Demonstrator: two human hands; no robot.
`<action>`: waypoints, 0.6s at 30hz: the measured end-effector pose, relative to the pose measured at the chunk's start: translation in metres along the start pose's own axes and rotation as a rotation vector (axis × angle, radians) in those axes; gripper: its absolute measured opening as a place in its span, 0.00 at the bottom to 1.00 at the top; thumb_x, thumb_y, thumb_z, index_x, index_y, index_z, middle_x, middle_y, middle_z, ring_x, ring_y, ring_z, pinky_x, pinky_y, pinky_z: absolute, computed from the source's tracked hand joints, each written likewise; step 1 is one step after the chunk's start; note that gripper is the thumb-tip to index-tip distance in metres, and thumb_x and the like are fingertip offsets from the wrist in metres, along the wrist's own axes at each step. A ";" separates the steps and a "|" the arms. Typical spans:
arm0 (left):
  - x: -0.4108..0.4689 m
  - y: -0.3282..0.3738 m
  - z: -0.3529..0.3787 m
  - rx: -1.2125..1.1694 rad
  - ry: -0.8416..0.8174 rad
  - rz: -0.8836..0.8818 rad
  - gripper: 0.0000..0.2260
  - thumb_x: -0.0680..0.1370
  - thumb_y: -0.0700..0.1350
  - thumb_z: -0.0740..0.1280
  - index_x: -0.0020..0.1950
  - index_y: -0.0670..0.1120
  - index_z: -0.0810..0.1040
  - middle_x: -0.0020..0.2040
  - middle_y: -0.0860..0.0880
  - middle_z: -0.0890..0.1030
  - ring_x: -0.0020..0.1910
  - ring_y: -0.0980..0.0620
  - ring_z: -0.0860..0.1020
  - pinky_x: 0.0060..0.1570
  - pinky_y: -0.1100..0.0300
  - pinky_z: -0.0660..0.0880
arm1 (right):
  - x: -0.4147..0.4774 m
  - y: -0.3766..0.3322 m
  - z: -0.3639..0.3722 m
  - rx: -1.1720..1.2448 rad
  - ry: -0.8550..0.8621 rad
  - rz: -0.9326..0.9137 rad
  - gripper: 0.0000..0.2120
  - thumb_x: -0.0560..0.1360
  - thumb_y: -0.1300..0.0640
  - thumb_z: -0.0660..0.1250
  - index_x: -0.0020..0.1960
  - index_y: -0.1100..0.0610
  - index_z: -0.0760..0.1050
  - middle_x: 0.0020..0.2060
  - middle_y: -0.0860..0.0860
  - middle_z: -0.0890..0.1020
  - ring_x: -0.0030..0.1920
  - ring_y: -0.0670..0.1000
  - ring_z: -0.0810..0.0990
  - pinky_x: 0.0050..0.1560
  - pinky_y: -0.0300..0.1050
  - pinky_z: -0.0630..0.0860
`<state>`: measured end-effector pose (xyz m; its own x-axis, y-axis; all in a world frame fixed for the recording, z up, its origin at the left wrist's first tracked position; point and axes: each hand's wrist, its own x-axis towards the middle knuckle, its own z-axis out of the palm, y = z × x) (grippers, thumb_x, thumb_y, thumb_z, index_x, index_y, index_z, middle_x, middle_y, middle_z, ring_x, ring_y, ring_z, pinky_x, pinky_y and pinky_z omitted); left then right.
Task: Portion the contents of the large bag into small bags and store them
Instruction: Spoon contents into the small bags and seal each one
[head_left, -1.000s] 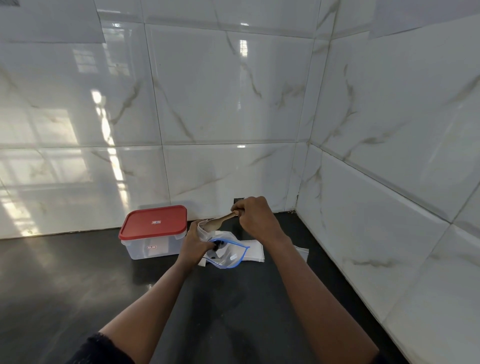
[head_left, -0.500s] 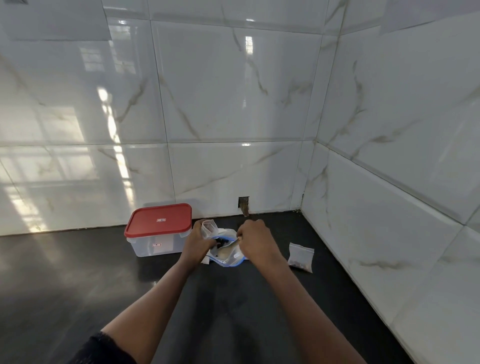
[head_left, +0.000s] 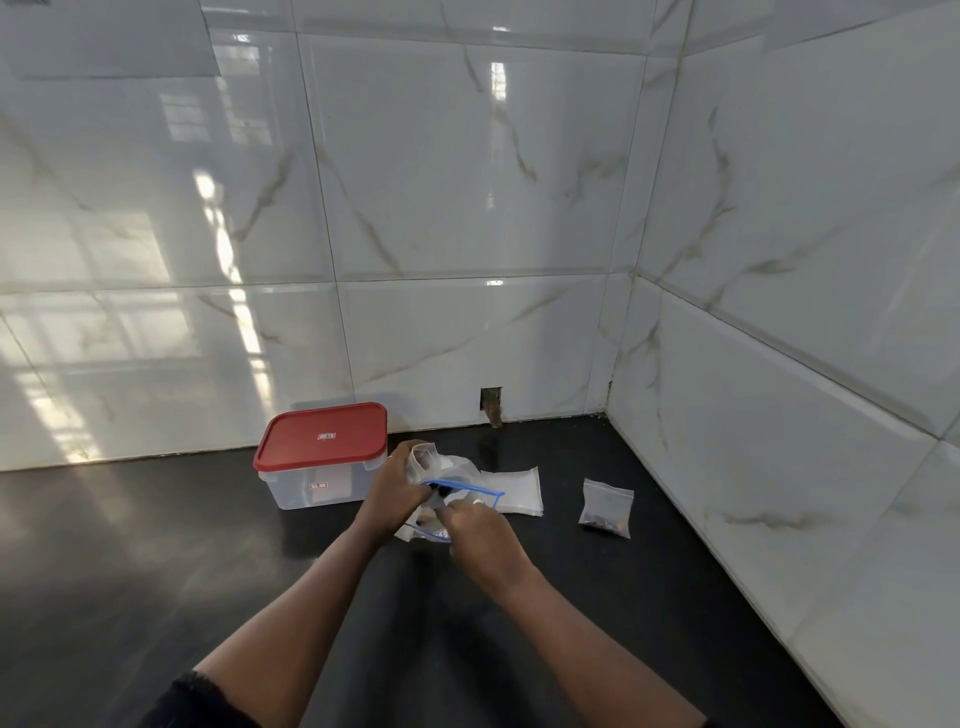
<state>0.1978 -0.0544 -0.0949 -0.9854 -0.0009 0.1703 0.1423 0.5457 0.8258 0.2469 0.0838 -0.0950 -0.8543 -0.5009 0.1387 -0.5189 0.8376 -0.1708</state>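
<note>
The black counter runs into a tiled corner. On it, at ten o'clock from the hands, stands a clear tub with its red lid pressed on. The left hand is curled round crumpled clear plastic, apparently the mouth of an open small bag. The right hand, fingers bent, reaches down at the blue-zipped large bag, which lies between both hands. Whether the right hand holds anything I cannot tell. A flat stack of empty bags touches the large bag at three o'clock. Farther out on that side, well apart, a filled small bag stands alone.

The likely trouble is spillage. The large bag is slack and lies low, so a tug on its rim could tip the dark contents onto the counter. The small bag's mouth, held from one side only, could fold shut as a portion goes in.
</note>
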 end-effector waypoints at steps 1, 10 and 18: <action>-0.001 -0.001 -0.001 -0.009 0.003 -0.003 0.23 0.69 0.32 0.69 0.62 0.44 0.70 0.55 0.49 0.75 0.54 0.52 0.73 0.51 0.64 0.68 | 0.003 0.000 0.002 0.015 0.017 0.004 0.12 0.68 0.72 0.66 0.50 0.66 0.80 0.41 0.61 0.82 0.40 0.62 0.82 0.35 0.48 0.78; 0.000 -0.001 -0.006 -0.023 0.010 0.029 0.24 0.68 0.30 0.68 0.61 0.45 0.71 0.53 0.49 0.76 0.52 0.50 0.74 0.46 0.63 0.69 | 0.010 0.002 0.021 0.048 -0.010 0.204 0.14 0.77 0.68 0.55 0.58 0.66 0.75 0.55 0.62 0.79 0.56 0.60 0.78 0.52 0.50 0.74; 0.005 -0.004 -0.001 0.004 -0.055 0.017 0.26 0.68 0.30 0.69 0.63 0.43 0.69 0.54 0.49 0.74 0.55 0.50 0.73 0.51 0.62 0.69 | 0.026 -0.015 0.021 0.321 0.037 0.285 0.13 0.78 0.63 0.59 0.61 0.64 0.76 0.56 0.61 0.80 0.58 0.57 0.77 0.58 0.48 0.74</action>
<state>0.1922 -0.0575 -0.0971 -0.9865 0.0539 0.1546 0.1586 0.5483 0.8211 0.2318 0.0538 -0.1093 -0.9662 -0.2464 0.0764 -0.2509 0.8282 -0.5011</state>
